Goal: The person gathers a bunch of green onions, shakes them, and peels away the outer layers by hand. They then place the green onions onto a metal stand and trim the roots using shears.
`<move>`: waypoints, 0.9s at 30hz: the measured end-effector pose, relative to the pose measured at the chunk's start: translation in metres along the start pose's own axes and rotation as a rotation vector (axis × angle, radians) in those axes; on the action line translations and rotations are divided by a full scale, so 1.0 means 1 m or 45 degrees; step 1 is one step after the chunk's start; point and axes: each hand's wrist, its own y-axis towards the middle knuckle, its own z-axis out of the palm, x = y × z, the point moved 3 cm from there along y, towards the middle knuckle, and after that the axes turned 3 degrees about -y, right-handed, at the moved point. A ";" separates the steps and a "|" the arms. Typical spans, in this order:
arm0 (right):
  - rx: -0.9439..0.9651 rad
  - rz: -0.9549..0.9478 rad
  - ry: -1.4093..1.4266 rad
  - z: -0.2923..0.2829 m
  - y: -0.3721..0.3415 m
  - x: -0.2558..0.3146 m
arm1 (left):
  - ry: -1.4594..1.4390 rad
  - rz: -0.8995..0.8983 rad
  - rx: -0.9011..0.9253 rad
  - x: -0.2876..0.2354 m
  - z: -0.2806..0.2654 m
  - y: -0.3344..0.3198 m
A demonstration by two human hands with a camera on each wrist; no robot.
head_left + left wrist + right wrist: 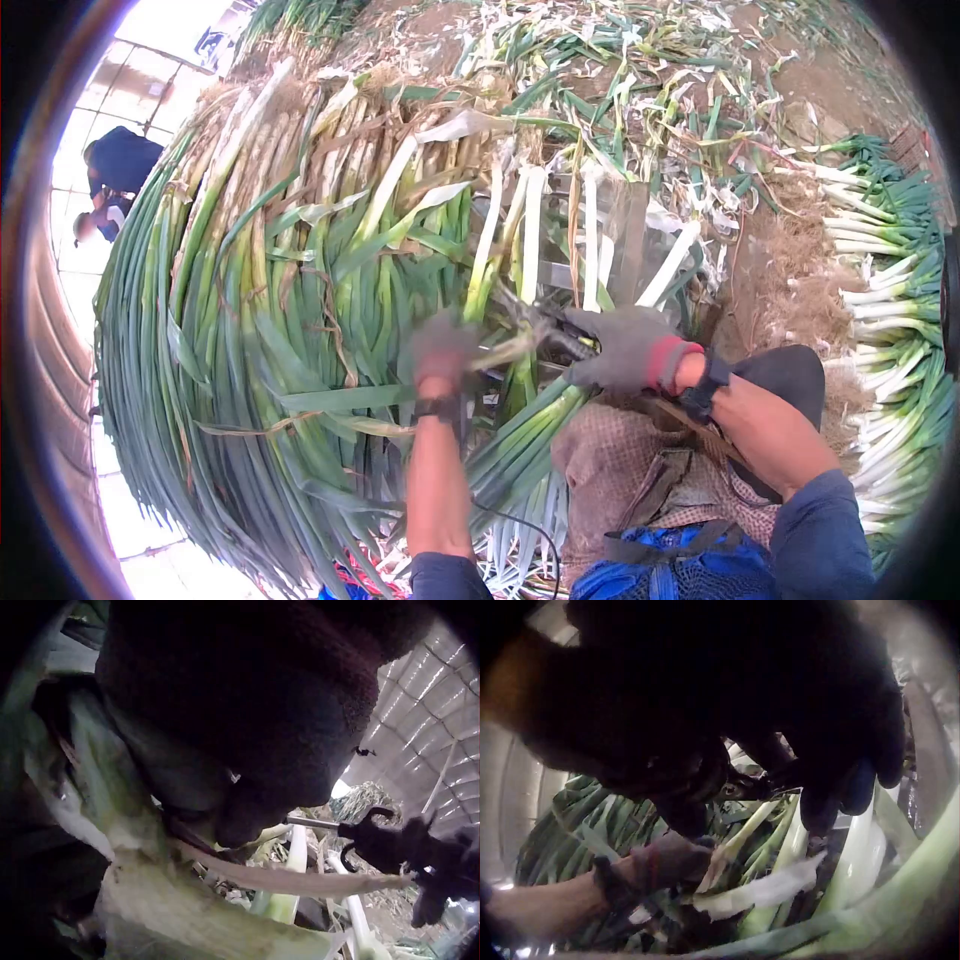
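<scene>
My gloved left hand, blurred, grips pale leek leaves that stick out past its fingers. A thin dry strip also trails beside them. My gloved right hand lies over several leeks, its fingertips beside a dark tool. In the left wrist view a slim metal rod juts from dark hooked parts. The right hand's underside is in deep shadow in the right wrist view, and I cannot tell whether its fingers curl round the tool. White leek stems stand beyond both hands.
A large pile of leeks with dirty root ends fills the left. Leaf scraps litter the ground ahead. Cleaned leeks lie in a row at the right. Another person is at the far left. A black cable hangs near my left forearm.
</scene>
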 end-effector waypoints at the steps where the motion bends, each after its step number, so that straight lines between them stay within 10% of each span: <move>1: -0.021 0.027 0.012 -0.006 0.007 0.001 | 0.001 -0.023 0.032 -0.004 -0.006 -0.006; 7: -0.218 0.138 -0.025 -0.014 0.063 -0.013 | -0.531 0.155 0.025 -0.020 0.053 -0.050; 10: -0.263 0.155 -0.030 -0.017 0.070 -0.017 | -0.987 -0.159 0.324 -0.016 0.105 -0.065; 27: -0.030 0.006 -0.219 -0.015 0.001 -0.014 | -0.551 0.008 0.165 -0.018 0.113 -0.076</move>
